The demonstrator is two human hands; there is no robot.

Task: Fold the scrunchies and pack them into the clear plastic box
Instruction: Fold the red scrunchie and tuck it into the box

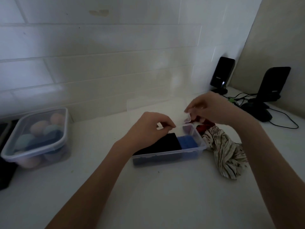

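A clear plastic box (200, 148) sits at the middle of the white counter. Inside it lie a black folded scrunchie (162, 142), a blue one (188, 142) and a purplish one (188, 128) at the far end. The box's clear lid (156, 106) stands tilted up behind it. My left hand (148, 128) pinches the lid's front edge. My right hand (209, 108) grips the lid's right corner. A striped cream scrunchie (226, 151) lies right of the box, with a red and dark one (203, 125) behind it, partly hidden by my right hand.
A lidded clear container (35, 138) with pastel round items stands at the left. Two black speakers (222, 74) (272, 83), a black mouse (257, 111) and cables crowd the back right corner. A tiled wall runs behind. A dark object (5, 171) lies at the left edge.
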